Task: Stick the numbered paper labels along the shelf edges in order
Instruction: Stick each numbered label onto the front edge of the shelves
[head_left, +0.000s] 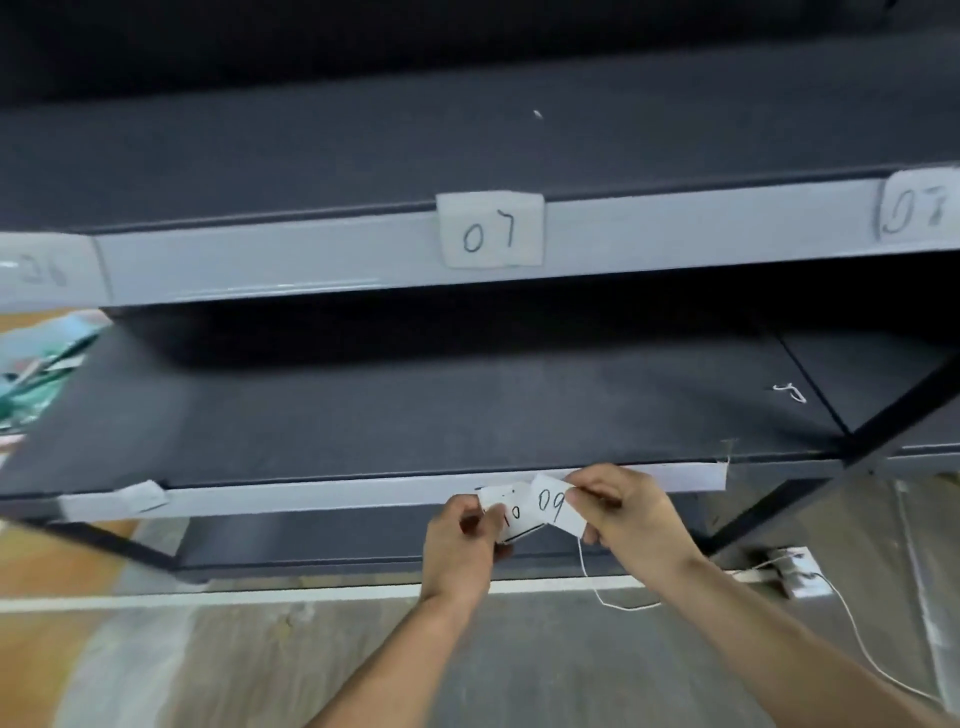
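Right hand (631, 512) pinches the 09 label (553, 504) in front of the lower shelf edge (337, 493), and left hand (460, 540) grips the stack (506, 514) showing 10. Pull carelessly and it could tear, or go on crooked!

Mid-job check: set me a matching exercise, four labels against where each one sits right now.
Labels:
1. label 07
2. label 09
3. label 10
4. blurred label

Places:
A. pinched by the right hand
B. stuck at the left end of the lower shelf edge
C. stuck midway along the upper shelf edge
D. held in the left hand

Pairs: 1-C, 2-A, 3-D, 4-B
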